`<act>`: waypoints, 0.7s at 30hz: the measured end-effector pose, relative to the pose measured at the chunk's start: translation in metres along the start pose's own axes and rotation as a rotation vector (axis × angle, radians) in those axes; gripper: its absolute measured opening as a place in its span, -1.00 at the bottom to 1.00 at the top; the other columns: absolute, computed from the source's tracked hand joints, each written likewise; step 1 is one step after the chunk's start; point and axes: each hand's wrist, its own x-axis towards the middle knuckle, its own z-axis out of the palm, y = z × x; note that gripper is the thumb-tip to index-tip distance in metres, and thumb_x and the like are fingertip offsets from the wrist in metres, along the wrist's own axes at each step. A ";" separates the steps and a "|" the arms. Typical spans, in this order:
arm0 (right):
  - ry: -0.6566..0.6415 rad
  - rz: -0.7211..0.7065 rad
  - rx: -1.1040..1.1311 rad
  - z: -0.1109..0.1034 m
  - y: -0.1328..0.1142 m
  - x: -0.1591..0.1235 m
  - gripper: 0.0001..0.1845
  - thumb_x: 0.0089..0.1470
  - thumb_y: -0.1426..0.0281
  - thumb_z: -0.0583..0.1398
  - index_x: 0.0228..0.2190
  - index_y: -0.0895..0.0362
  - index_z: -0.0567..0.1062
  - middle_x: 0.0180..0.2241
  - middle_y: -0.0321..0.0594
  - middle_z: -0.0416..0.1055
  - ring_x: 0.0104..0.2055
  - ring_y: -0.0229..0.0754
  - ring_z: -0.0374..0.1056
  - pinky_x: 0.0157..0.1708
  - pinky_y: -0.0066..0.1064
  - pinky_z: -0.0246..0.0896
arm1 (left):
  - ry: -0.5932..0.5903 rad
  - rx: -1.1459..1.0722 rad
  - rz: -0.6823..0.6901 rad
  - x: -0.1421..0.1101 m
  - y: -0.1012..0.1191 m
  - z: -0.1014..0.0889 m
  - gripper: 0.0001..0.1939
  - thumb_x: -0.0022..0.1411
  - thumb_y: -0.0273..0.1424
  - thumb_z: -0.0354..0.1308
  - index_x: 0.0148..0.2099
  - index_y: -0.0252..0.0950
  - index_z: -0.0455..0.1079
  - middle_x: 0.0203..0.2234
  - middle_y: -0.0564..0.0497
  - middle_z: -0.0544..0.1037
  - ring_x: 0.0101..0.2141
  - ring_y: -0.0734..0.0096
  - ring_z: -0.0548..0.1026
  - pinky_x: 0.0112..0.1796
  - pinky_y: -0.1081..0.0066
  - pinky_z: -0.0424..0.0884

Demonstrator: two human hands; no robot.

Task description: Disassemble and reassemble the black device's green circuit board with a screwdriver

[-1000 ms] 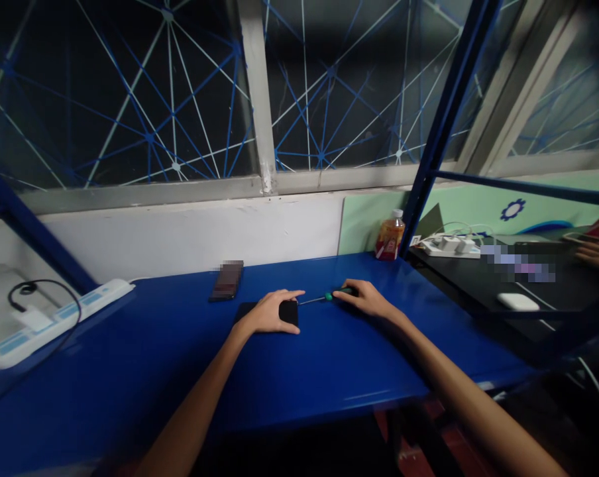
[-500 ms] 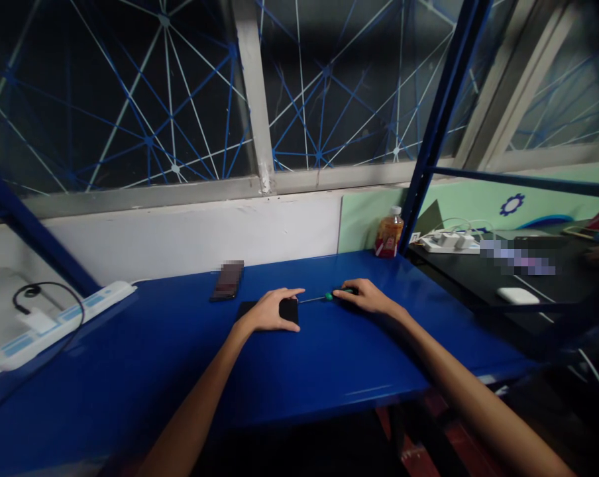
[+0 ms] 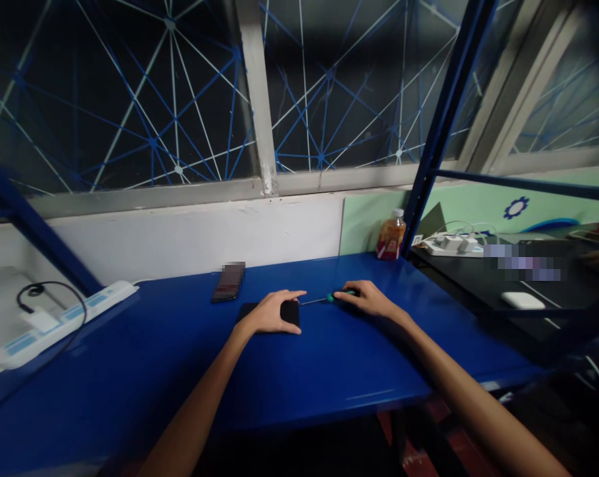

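A flat black rectangular object (image 3: 290, 314) lies on the blue table; its exact kind is hard to make out. My left hand (image 3: 268, 313) spans it from above, thumb along the near edge and fingers at the far edge, holding it against the tabletop. A screwdriver (image 3: 330, 297) with a green and black handle lies almost level in the grip of my right hand (image 3: 363, 296). Its thin metal shaft points left, and the tip meets or nearly meets the object's right edge. My palm covers the object's left part, and my right fingers hide most of the handle.
Behind my left hand a phone (image 3: 228, 282) lies on the blue table (image 3: 299, 384). A white power strip (image 3: 65, 324) with a plugged-in cable runs along the left side. A drink bottle (image 3: 391, 234) stands at the back right, by a blue frame post (image 3: 436, 126). A black desk (image 3: 478, 278) adjoins on the right.
The view has shifted very slightly. Both hands, the black object and the screwdriver keep practically the same places.
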 end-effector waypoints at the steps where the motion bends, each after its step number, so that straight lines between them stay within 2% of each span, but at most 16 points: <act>1: -0.009 0.000 -0.029 0.000 -0.001 0.000 -0.52 0.10 0.00 0.05 -0.55 0.14 0.40 -0.66 -0.35 0.19 -0.60 -0.31 0.09 -0.56 -0.44 -0.05 | 0.001 -0.002 0.000 0.000 0.000 0.000 -0.11 -0.11 -0.11 0.35 0.26 -0.03 0.10 -0.02 -0.08 0.44 0.00 0.03 0.36 -0.01 0.09 0.23; 3: -0.008 -0.008 -0.064 0.001 -0.003 0.000 -0.47 0.15 0.00 -0.01 -0.60 0.14 0.36 -0.68 -0.36 0.15 -0.60 -0.31 0.08 -0.55 -0.44 -0.05 | 0.001 -0.002 -0.004 0.000 0.001 -0.001 -0.12 -0.12 -0.12 0.36 0.25 -0.03 0.11 -0.02 -0.08 0.44 -0.01 0.03 0.37 -0.01 0.11 0.24; 5: 0.017 -0.003 -0.043 0.002 -0.003 0.000 -0.51 0.14 0.00 0.01 -0.52 0.13 0.38 -0.64 -0.36 0.20 -0.58 -0.30 0.10 -0.54 -0.45 -0.03 | 0.000 0.001 -0.009 -0.001 0.002 -0.001 -0.12 -0.12 -0.13 0.36 0.25 -0.04 0.12 -0.03 -0.08 0.44 -0.01 0.03 0.37 -0.01 0.13 0.24; 7: 0.041 -0.004 0.020 0.002 -0.001 0.000 -0.59 0.04 0.00 0.13 -0.39 0.12 0.38 -0.56 -0.35 0.28 -0.52 -0.29 0.15 -0.51 -0.46 0.02 | 0.004 0.001 -0.009 -0.001 0.002 -0.001 -0.11 -0.13 -0.13 0.37 0.25 -0.05 0.13 -0.03 -0.07 0.45 -0.01 0.04 0.37 -0.01 0.14 0.24; 10: 0.010 -0.013 0.130 0.002 0.004 0.000 -0.56 -0.11 0.05 0.27 -0.32 0.11 0.35 -0.49 -0.34 0.34 -0.50 -0.28 0.21 -0.50 -0.46 0.08 | 0.007 -0.001 0.002 0.000 0.001 -0.001 -0.12 -0.13 -0.12 0.37 0.24 -0.05 0.14 -0.04 -0.06 0.45 -0.02 0.06 0.38 -0.01 0.16 0.25; 13: -0.043 0.016 0.150 0.001 0.009 0.000 -0.59 -0.05 0.05 0.22 -0.30 0.11 0.37 -0.52 -0.34 0.36 -0.59 -0.30 0.19 -0.56 -0.46 0.06 | 0.012 0.003 0.016 0.000 0.000 0.000 -0.13 -0.12 -0.12 0.37 0.24 -0.05 0.14 -0.04 -0.06 0.45 -0.02 0.07 0.38 -0.01 0.15 0.24; 17: -0.023 -0.037 -0.028 -0.002 0.009 0.002 -0.59 0.01 0.02 0.17 -0.35 0.12 0.47 -0.51 -0.28 0.38 -0.51 -0.25 0.22 -0.50 -0.44 0.05 | 0.008 -0.006 0.012 0.000 0.001 -0.001 -0.13 -0.12 -0.11 0.36 0.23 -0.04 0.15 -0.03 -0.07 0.44 -0.01 0.05 0.37 -0.01 0.14 0.24; 21: -0.058 -0.044 -0.025 -0.002 0.005 0.001 -0.53 0.11 0.00 0.05 -0.44 0.14 0.48 -0.55 -0.28 0.34 -0.52 -0.26 0.18 -0.49 -0.43 0.04 | -0.020 -0.030 -0.013 0.000 0.003 -0.002 -0.12 -0.12 -0.09 0.36 0.24 -0.04 0.14 -0.02 -0.07 0.45 0.04 0.00 0.33 0.01 0.12 0.21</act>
